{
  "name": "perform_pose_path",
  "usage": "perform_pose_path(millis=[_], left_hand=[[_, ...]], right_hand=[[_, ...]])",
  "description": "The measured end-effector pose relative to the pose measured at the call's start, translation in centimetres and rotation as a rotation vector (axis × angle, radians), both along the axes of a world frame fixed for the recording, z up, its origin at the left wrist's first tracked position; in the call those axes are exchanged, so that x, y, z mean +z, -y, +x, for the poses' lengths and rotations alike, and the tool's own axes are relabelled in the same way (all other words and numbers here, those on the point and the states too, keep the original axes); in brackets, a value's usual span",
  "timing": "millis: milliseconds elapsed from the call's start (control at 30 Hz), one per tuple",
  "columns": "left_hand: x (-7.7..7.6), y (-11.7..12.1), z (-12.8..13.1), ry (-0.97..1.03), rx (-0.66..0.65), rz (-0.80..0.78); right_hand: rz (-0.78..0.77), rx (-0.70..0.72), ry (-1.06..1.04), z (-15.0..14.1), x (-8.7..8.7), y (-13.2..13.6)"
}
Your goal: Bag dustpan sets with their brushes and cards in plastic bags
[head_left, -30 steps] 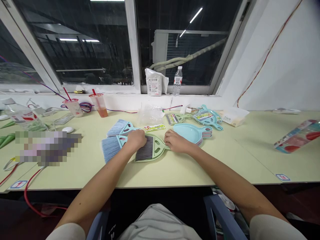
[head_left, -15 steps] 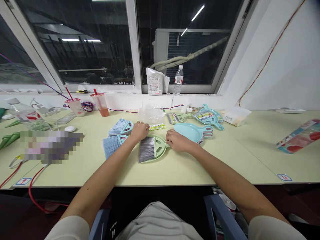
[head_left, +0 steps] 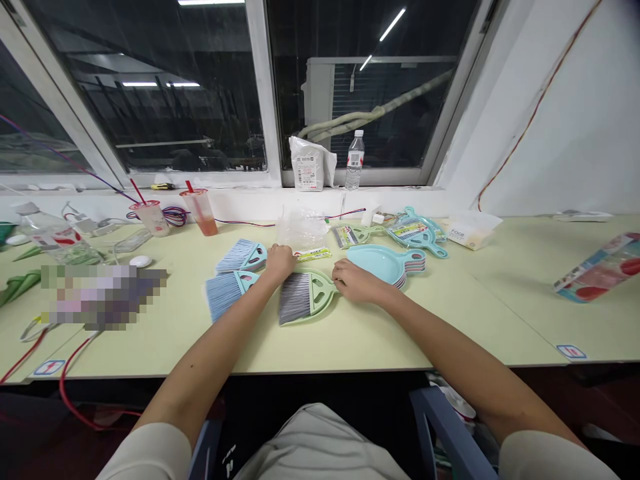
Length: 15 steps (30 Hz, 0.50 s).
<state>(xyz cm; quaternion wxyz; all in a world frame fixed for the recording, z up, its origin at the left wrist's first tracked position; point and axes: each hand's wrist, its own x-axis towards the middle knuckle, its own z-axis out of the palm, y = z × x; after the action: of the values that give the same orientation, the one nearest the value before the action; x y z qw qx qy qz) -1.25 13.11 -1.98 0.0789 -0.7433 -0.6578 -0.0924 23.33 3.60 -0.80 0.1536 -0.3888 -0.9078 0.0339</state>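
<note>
A green dustpan [head_left: 320, 305] with a grey-bristled green brush [head_left: 296, 298] lying in it sits on the table in front of me. My right hand [head_left: 353, 281] is closed round the handle end of this set. My left hand [head_left: 279, 261] rests curled just behind the brush, at a yellow-green label strip [head_left: 314, 254] and beside a clear plastic bag [head_left: 301, 231]; whether it grips anything is hidden. Two blue-bristled brushes [head_left: 227, 291] [head_left: 243, 254] lie to the left of my left hand.
A stack of blue and pink dustpans [head_left: 387, 265] lies right of my right hand, with packaged sets [head_left: 413, 233] behind. Two drink cups [head_left: 201, 210], a water bottle [head_left: 354, 160] and a white bag [head_left: 307, 165] stand by the window. A red-and-blue packet [head_left: 597, 270] lies far right.
My left hand has lifted off the grey brush and moved back to the label strip and plastic bag. The right hand stays on the handle.
</note>
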Motion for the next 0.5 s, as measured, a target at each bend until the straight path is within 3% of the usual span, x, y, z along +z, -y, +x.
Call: perform_pose_path(millis=[167,300,500], left_hand=[[0.2,-0.8,0.7,0.061,0.117,0.035],[0.7,-1.9,1.6,0.146,0.21,-0.044],[1.0,-2.1,2.3,0.142,0.231,-0.021]], right_hand=[[0.01,0.014,0.0,0.0,-0.2,-0.3],[0.016,0.019,0.001,0.0,-0.3,-0.4],[0.012,0.014,0.007,-0.2,-0.2,-0.3]])
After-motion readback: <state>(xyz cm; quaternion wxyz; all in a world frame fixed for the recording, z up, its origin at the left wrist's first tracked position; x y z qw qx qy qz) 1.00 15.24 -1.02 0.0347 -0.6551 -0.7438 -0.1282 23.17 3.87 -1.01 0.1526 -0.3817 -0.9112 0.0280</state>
